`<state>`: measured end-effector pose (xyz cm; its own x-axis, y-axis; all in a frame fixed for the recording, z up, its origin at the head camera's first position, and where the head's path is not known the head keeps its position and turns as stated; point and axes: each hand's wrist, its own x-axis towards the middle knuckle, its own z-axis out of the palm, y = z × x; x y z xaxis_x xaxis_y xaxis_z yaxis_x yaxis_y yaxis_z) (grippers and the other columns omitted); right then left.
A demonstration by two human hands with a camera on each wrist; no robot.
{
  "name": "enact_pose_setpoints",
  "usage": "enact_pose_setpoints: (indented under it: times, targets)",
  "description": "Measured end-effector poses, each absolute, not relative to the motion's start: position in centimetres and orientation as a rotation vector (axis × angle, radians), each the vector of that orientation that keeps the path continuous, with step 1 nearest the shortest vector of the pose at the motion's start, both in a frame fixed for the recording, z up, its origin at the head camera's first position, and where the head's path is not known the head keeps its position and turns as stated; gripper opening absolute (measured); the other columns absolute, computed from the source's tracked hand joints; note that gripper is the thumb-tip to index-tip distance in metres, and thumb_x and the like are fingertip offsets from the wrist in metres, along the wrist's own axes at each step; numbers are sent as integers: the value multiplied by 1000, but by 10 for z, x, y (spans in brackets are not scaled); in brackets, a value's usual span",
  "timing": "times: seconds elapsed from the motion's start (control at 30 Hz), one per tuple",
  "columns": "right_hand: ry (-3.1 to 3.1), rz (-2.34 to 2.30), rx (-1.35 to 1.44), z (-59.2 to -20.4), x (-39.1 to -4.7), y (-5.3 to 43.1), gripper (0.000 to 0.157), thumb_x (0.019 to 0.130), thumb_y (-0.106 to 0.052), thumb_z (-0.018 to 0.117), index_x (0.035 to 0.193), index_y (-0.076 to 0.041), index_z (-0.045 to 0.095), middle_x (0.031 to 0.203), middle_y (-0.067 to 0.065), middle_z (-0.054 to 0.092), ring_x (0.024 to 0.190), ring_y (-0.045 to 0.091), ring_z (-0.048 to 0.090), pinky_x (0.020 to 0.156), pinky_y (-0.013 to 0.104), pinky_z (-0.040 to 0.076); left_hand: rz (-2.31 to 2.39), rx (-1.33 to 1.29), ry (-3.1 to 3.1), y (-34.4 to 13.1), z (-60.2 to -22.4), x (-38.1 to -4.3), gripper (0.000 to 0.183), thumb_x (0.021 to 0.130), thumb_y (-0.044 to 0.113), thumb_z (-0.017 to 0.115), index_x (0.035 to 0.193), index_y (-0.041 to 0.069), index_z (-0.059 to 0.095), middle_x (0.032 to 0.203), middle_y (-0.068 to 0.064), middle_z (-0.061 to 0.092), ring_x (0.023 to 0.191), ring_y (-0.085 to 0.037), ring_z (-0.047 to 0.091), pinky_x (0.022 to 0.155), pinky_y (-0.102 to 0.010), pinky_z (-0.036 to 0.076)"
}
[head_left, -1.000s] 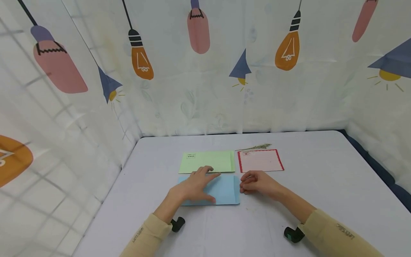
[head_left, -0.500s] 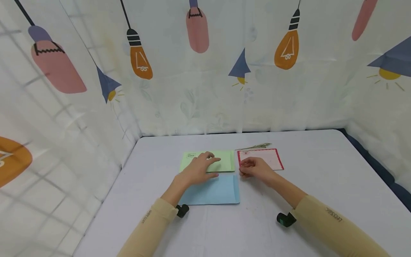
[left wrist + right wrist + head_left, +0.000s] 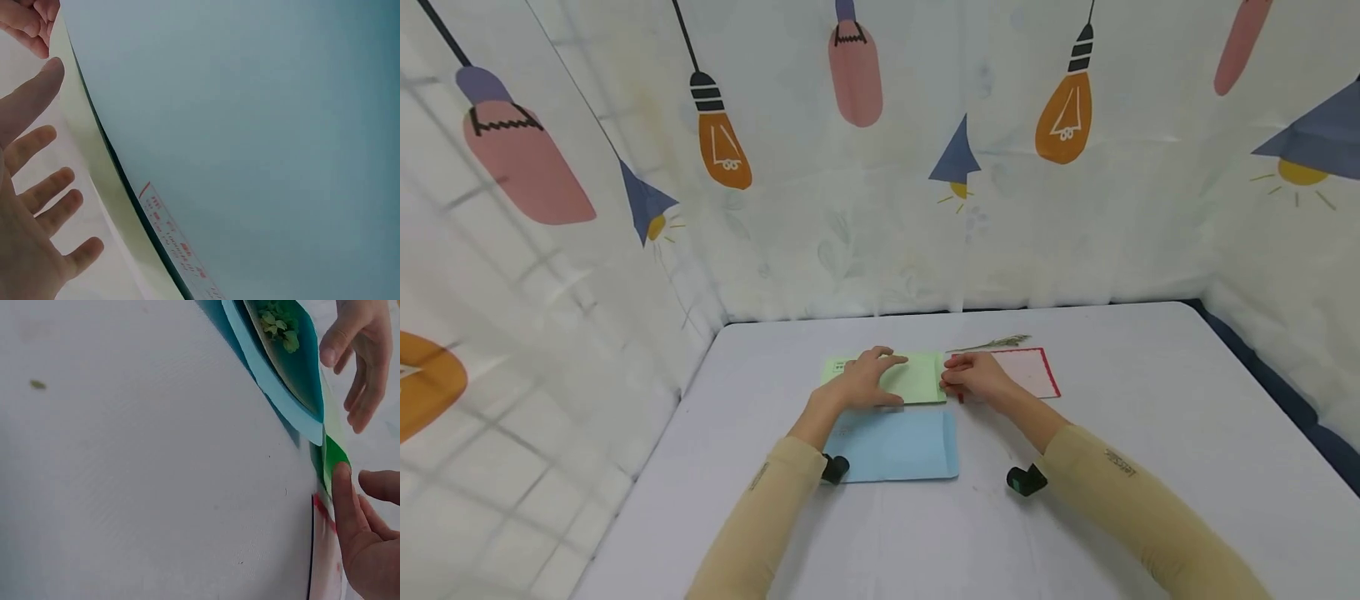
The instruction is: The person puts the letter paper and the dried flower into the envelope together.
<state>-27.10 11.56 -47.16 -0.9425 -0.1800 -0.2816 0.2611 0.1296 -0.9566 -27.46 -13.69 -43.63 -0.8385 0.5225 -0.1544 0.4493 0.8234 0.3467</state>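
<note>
A light green envelope (image 3: 920, 382) lies flat behind a light blue envelope (image 3: 895, 450). My left hand (image 3: 861, 385) is spread over the green envelope's left half, its fingers apart in the left wrist view. At the green envelope's right end is my right hand (image 3: 977, 379). In the right wrist view, one fingertip of the right hand (image 3: 365, 540) touches the raised green mouth (image 3: 336, 453), while another finger stays apart from it. The blue envelope's mouth gapes, and small green flowers (image 3: 279, 326) show inside. Red print (image 3: 178, 244) marks its face.
A pale pink card with a red border (image 3: 1030, 375) lies right of the green envelope, partly behind the right hand. Behind the card lies a thin dried sprig (image 3: 1003, 342). A white cloth covers the table (image 3: 1150, 400), and patterned curtains (image 3: 865, 208) hang around it.
Both hands have moved away from the blue envelope, farther back to the green one. The right hand has also shifted left, off the table and past the card's edge to the green envelope's end.
</note>
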Motion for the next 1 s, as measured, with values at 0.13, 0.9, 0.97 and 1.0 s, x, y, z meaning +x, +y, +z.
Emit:
enact_pose_setpoints:
  times: [0.13, 0.9, 0.97, 1.0]
  targets:
    - [2067, -1856, 93, -475, -278, 109, 36, 98, -1, 68, 130, 12, 60, 110, 21, 72, 88, 19, 73, 82, 32, 59, 333, 690, 2748, -135, -438, -282, 84, 86, 44, 83, 158, 24, 43, 163, -13, 29, 149, -32, 28, 115, -61, 25]
    - [2292, -1601, -102, -476, -280, 107, 39, 98, -13, 71, 133, 3, 65, 123, 19, 68, 106, 26, 70, 90, 37, 56, 320, 700, 2717, -138, -444, -291, 97, 81, 46, 87, 161, 23, 37, 153, -14, 39, 137, -33, 43, 109, -58, 38]
    - [2343, -1533, -137, -474, -281, 110, 41, 98, -17, 72, 134, 0, 65, 125, 16, 68, 112, 26, 67, 92, 37, 54, 299, 696, 2719, -139, -442, -291, 98, 82, 45, 88, 161, 22, 36, 153, -14, 39, 137, -33, 43, 110, -61, 36]
    - [2360, -1506, -148, -473, -281, 111, 41, 98, -19, 72, 135, -1, 65, 125, 16, 68, 113, 26, 65, 91, 37, 53, 290, 693, 2719, -140, -441, -291, 98, 82, 45, 88, 161, 23, 35, 153, -14, 39, 138, -33, 42, 110, -63, 34]
